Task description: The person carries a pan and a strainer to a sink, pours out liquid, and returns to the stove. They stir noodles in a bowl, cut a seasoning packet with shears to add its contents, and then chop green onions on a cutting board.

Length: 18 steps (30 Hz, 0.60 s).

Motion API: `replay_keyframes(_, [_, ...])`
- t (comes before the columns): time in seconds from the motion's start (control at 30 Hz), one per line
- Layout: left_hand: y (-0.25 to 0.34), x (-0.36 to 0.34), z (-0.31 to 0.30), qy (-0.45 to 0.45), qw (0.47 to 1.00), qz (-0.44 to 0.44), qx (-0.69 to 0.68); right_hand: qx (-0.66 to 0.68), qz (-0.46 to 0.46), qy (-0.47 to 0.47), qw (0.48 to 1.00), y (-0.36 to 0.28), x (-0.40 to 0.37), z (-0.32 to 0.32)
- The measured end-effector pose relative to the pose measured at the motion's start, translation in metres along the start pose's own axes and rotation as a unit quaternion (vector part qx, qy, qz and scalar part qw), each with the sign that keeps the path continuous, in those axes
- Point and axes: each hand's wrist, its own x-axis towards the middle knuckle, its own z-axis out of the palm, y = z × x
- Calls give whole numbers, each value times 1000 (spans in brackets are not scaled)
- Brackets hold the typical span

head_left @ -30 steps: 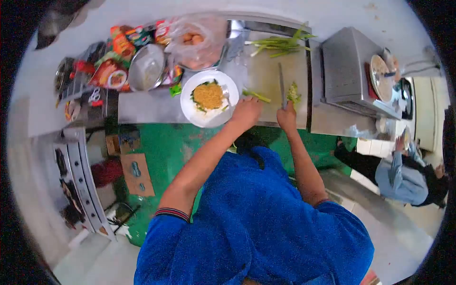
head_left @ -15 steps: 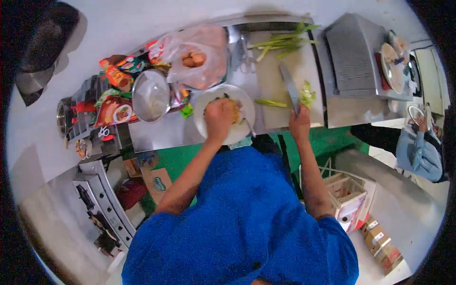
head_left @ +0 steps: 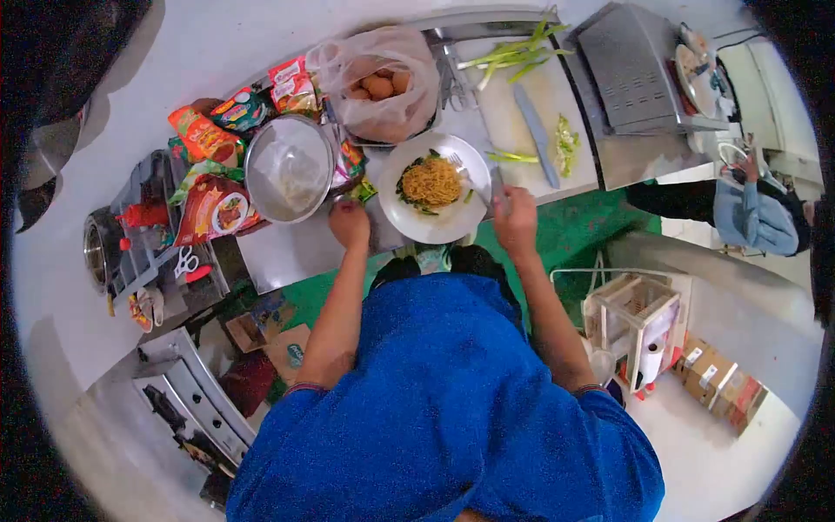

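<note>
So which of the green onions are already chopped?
The small pile right of the knife; the far bunch and the piece beside the plate are long.

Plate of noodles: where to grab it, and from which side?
Probably best: grip the plate by its bare near rim, coming from the front edge of the counter. The noodles sit mid-plate, a fork lies on its right side, and a metal bowl stands to the left. Keep it level.
</note>
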Motion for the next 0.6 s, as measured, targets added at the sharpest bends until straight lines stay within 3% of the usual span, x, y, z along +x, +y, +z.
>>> replay_keyframes(0.1, [-14, -22, -20, 36, 999, 11, -29, 20, 21, -38, 999, -11, 3, -7])
replay_keyframes(0.17, [-3, -29, -44, 1, 996, -16, -86, 29, 33, -41, 998, -11, 11, -4])
replay_keyframes(0.3, [-8, -21, -25, -14, 994, -41, -104, 17, -3, -92, 996, 7, 57, 23])
replay_keyframes(0.4, [-18, -8, 5, 24, 999, -14, -38, -2, -36, -129, 991, 6, 127, 53])
replay_keyframes(0.47, [-50, 1, 31, 9, 982, 106, 154, -41, -41, -84, 995, 16, 160, 88])
replay_keyframes(0.5, [-44, -6, 25, 17, 983, 89, 160, -31, -55, -95, 993, 13, 169, 95])
replay_keyframes(0.57, [-5, -7, 7, 15, 998, -51, 46, -145, 18, -156, 977, 0, 194, 103])
replay_keyframes(0.6, [-2, -12, 3, 19, 998, -58, -5, -188, 17, -203, 961, 0, 202, 109])
